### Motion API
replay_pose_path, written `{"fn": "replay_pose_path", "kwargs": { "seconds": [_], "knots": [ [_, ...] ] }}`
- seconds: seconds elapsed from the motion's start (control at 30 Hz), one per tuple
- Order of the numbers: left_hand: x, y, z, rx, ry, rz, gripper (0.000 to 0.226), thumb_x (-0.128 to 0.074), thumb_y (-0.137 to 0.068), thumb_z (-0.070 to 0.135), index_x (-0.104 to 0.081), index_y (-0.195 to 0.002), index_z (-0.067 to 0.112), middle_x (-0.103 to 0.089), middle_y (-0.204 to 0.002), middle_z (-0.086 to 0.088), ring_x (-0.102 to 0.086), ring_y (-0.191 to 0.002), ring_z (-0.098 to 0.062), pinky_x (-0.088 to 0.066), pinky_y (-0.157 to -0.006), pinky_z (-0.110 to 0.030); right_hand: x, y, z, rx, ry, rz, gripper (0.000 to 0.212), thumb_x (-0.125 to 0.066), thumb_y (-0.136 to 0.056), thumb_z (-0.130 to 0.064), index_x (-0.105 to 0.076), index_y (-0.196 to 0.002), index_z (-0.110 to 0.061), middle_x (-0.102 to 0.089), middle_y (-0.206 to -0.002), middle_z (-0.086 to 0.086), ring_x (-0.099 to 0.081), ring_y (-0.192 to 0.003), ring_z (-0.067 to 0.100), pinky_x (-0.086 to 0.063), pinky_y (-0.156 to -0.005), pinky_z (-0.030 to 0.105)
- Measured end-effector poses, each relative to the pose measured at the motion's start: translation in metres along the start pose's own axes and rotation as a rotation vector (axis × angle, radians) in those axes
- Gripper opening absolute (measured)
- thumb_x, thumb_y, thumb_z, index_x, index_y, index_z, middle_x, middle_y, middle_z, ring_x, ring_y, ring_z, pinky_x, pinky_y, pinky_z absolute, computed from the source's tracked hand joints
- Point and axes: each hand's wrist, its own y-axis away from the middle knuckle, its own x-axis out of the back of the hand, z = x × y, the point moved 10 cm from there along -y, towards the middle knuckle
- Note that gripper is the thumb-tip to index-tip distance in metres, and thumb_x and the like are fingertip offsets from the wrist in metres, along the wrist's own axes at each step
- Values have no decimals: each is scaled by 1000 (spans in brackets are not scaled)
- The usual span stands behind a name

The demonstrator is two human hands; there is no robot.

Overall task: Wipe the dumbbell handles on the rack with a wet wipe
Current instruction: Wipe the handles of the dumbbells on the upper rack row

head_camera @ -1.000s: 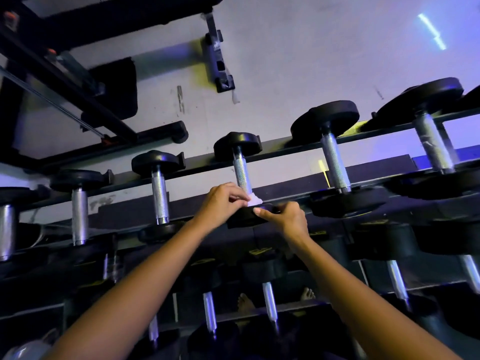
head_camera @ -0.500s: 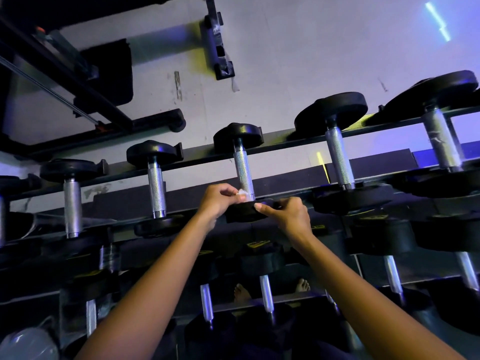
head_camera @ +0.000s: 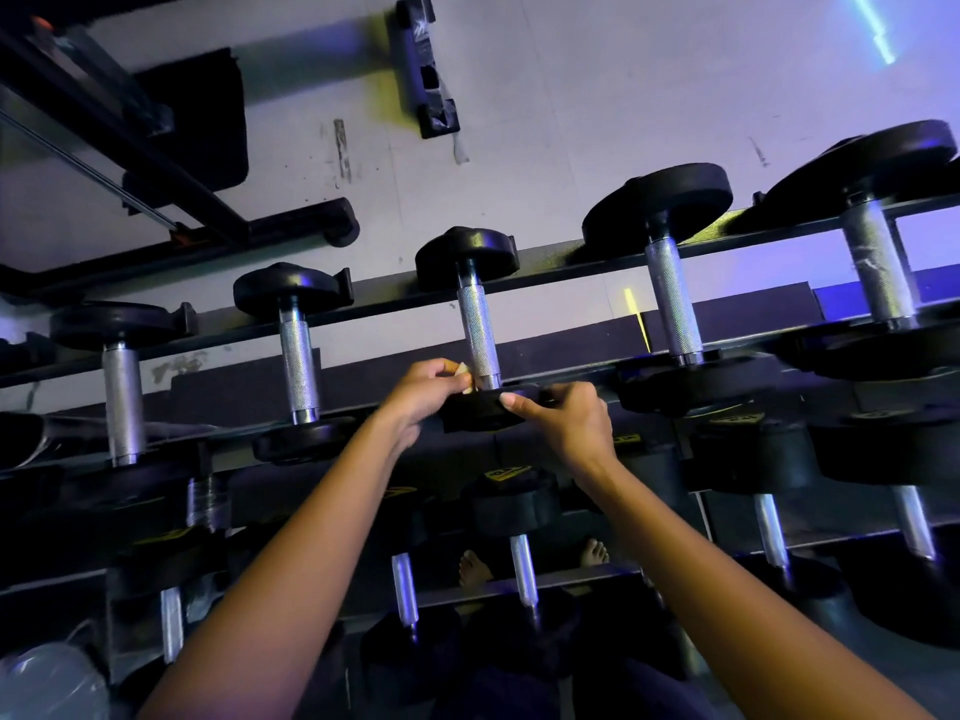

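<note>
While your left hand (head_camera: 423, 394) pinches the small wet wipe (head_camera: 461, 373) between curled fingers and thumb, the wipe sits at the near end of the knurled handle (head_camera: 479, 330) of the middle dumbbell on the rack (head_camera: 384, 306); whether it touches the steel cannot be told. Your right hand (head_camera: 569, 426) curls over that dumbbell's near head (head_camera: 475, 415), with the thumb (head_camera: 511, 402) pressed on its edge and the fingers wrapped across the top. Neighbouring dumbbells (head_camera: 298, 366) stand on either side, apart from both hands.
</note>
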Motion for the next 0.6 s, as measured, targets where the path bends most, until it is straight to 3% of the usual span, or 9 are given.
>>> {"fn": "replay_pose_path", "kwargs": {
  "seconds": [0.07, 0.2, 0.33, 0.43, 0.53, 0.6],
  "knots": [
    [-2, -4, -1, -2, 12, -54, 18, -54, -92, 7, -58, -78, 17, -60, -77, 0, -51, -73, -9, -37, -64, -17, 1, 0, 1, -10, -5, 1, 50, -77, -69, -49, -44, -54, -15, -43, -53, -4, -39, -53, 11, -29, -46, 26],
    [7, -2, -2, -52, 37, -48, 15, -58, -89, 7, -58, -78, 17, -62, -83, -5, -53, -75, -10, -38, -69, -17, -1, -3, 6, -24, -42, -7, 48, -78, -66, -52, -63, -68, -6, -52, -61, -2, -46, -60, 13, -31, -48, 26],
    [0, -6, -2, -21, 8, -23, 12, -56, -90, 6, -57, -83, 16, -59, -79, -3, -52, -71, -9, -38, -62, -16, -1, -4, 5, -12, -56, 4, 49, -78, -65, -50, -67, -74, -4, -55, -61, -2, -48, -60, 12, -33, -50, 26],
    [3, -2, -5, -27, 36, 5, 7, -60, -87, 7, -60, -85, 14, -64, -90, -6, -56, -85, -15, -41, -72, -19, 0, -6, 6, -18, -71, -8, 46, -80, -63, -50, -68, -72, -6, -56, -61, -2, -49, -63, 13, -36, -55, 29],
    [28, 8, 12, -119, 138, 113, 16, -63, -85, 6, -65, -75, 18, -70, -80, 3, -61, -84, -12, -44, -83, -22, 1, -7, 3, 6, -31, -21, 43, -80, -63, -51, -58, -57, -14, -52, -56, -3, -49, -61, 15, -34, -52, 26],
    [49, 14, 44, -264, 155, 335, 25, -60, -86, 8, -65, -65, 20, -69, -68, 9, -64, -74, -7, -48, -75, -23, 2, -9, 5, 22, -5, -34, 47, -79, -59, -58, -67, -70, -14, -65, -70, 0, -61, -74, 19, -43, -60, 28]
  ]
}}
